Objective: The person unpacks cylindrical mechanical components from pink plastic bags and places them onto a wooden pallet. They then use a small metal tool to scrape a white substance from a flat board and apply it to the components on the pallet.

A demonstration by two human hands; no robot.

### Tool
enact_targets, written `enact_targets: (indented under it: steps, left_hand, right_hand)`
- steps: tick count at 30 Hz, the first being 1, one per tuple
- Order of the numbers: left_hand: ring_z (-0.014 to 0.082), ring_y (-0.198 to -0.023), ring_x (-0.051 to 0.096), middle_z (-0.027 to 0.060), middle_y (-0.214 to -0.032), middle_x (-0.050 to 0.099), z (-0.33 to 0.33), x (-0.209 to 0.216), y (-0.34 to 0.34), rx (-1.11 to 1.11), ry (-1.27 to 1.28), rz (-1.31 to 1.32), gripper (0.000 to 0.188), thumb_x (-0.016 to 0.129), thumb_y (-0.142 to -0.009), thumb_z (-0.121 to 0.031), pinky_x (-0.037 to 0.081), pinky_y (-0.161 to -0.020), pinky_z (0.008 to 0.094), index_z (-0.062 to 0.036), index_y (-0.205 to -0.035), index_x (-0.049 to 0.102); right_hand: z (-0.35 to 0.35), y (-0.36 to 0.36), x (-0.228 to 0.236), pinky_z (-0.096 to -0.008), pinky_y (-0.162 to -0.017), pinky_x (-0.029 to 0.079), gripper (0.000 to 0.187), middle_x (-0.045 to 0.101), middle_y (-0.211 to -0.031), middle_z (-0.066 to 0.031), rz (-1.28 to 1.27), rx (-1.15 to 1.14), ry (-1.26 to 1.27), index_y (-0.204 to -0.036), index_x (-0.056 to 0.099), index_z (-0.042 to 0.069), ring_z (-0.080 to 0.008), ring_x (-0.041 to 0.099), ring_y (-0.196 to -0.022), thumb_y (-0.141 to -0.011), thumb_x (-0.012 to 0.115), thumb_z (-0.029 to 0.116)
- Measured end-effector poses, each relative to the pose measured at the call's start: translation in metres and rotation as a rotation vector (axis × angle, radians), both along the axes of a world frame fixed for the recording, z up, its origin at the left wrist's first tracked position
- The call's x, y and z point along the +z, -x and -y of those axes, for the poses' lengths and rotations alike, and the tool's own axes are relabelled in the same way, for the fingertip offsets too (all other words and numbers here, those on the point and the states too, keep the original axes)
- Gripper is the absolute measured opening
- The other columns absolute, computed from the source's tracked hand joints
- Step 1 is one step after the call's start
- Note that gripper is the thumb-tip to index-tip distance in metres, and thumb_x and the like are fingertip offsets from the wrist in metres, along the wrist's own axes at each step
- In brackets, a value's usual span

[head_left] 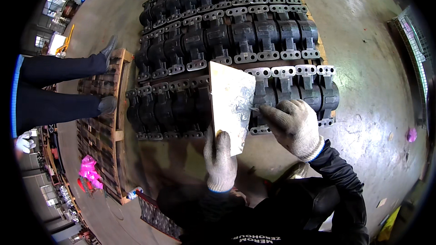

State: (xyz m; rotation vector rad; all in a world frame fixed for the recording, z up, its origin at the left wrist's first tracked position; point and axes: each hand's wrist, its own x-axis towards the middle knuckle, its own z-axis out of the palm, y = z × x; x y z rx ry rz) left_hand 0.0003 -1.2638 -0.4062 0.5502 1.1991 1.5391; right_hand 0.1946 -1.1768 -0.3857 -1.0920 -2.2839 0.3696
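My left hand (220, 163), in a grey-white knit work glove, grips the lower edge of a flat pale board (225, 95), thumb on its face. A shiny grey smear covers the board's right half. At the board's right edge, my right hand (295, 124), gloved the same, is closed with its fingers pointing at the smear. A thin pale tip shows at its fingertips, too small to name. Behind the board are rows of black cast metal parts (218, 36) with bare-metal flanges drilled with holes; the board hides some of the nearest row.
A wooden pallet (119, 127) stands left, with a pink plastic bag (91, 172) on it. Another person's legs (63, 70) and dark shoes are beside that pallet. A wire mesh cage (415, 50) stands far right. A small pink scrap (411, 134) lies on the concrete floor.
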Motion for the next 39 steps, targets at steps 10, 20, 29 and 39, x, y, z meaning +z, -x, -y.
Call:
enact_targets:
  steps: [10,20,29,39]
  left_hand:
    - [0.0233,-0.124,0.057,0.0139,-0.135,0.059,0.002,0.004,-0.003,0.057,0.014,-0.043,0.051,0.06,-0.103,-0.025,0.045,-0.105,0.0383,0.0032,-0.143,0.047]
    - [0.0248,-0.121,0.058,0.0142,-0.133,0.06,0.004,0.004,-0.006,0.034,0.055,-0.02,0.05,0.058,-0.103,-0.027,0.045,-0.105,0.0387,0.0033,-0.141,0.049]
    - [0.0271,-0.13,0.056,0.0124,-0.144,0.056,0.001,0.015,0.009,0.114,-0.085,0.118,0.057,0.054,-0.106,-0.034,0.043,-0.109,0.043,0.001,-0.149,0.044]
    - [0.0245,-0.135,0.052,0.0109,-0.148,0.053,0.003,0.022,0.008,0.165,-0.101,0.189,0.057,0.055,-0.105,-0.03,0.039,-0.114,0.0404,-0.0007,-0.152,0.041]
  right_hand:
    - [0.005,0.004,-0.002,-0.0369,-0.064,0.052,0.028,0.066,-0.08,-0.0089,-0.213,0.011,0.355,-0.115,0.073,0.007,-0.0259,0.065,-0.07,-0.088,0.074,0.012]
    - [0.009,-0.011,-0.011,-0.0211,-0.067,0.049,0.03,0.074,-0.095,0.0,-0.717,-0.156,1.292,-0.123,0.071,0.001,-0.0028,0.058,-0.075,-0.1,0.067,0.02]
    - [0.024,-0.06,-0.056,-0.0237,-0.068,0.047,0.029,0.062,-0.083,0.0006,-0.564,-0.449,0.663,-0.124,0.07,-0.001,-0.0072,0.056,-0.076,-0.1,0.067,0.016]
    - [-0.005,-0.069,-0.083,-0.046,-0.07,0.05,0.034,0.063,-0.086,-0.0145,0.015,-0.386,0.099,-0.116,0.074,0.011,-0.036,0.063,-0.08,-0.082,0.071,0.01]
